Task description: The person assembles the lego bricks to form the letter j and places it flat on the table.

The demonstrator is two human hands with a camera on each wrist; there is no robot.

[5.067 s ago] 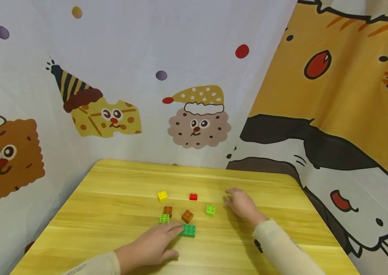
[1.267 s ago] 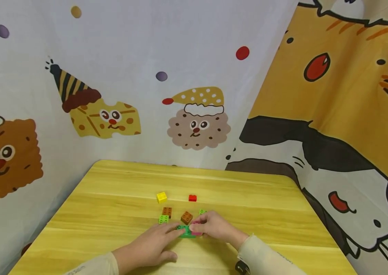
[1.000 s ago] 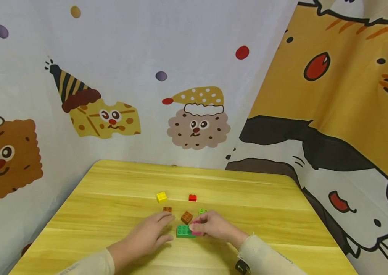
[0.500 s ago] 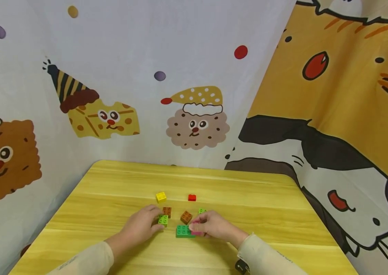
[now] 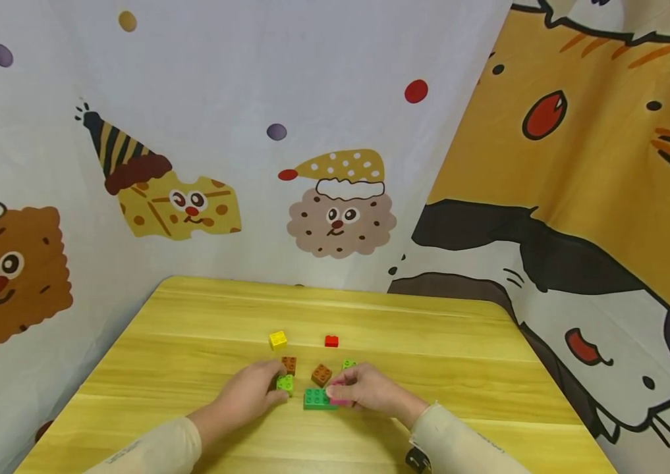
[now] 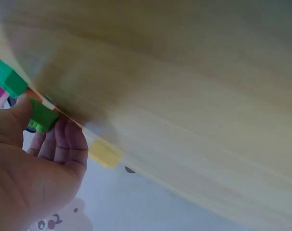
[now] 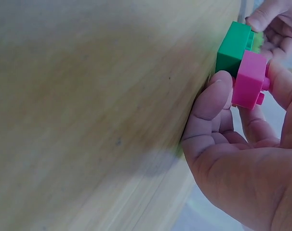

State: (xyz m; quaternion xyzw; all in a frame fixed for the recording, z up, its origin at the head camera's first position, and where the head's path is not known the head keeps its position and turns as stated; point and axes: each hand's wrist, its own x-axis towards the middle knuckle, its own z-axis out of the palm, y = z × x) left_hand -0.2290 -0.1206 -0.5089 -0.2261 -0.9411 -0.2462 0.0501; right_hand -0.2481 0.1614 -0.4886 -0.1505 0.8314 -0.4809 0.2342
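Note:
My left hand [image 5: 247, 395] pinches a light green building block [image 5: 285, 384] between thumb and fingers; the left wrist view shows the same light green block [image 6: 42, 115] at its fingertips. My right hand [image 5: 379, 394] grips a pink block [image 7: 251, 79] at the right end of a longer green block [image 5: 315, 397]. In the right wrist view the pink block sits against the stud side of the green block [image 7: 232, 48] and overhangs its end. How firmly the two are joined cannot be seen.
Behind the hands lie two brown blocks, one left [image 5: 290, 365] and one in the middle [image 5: 321, 374]. Farther back are a yellow block [image 5: 278, 340] and a red block [image 5: 331, 341]. Another light green block [image 5: 349, 363] is partly hidden by my right hand. All rest on a wooden table [image 5: 192, 342].
My right hand has come in from the right with the pink block, then stayed put. My left hand has left the green block and moved left to the light green one, shifting it slightly.

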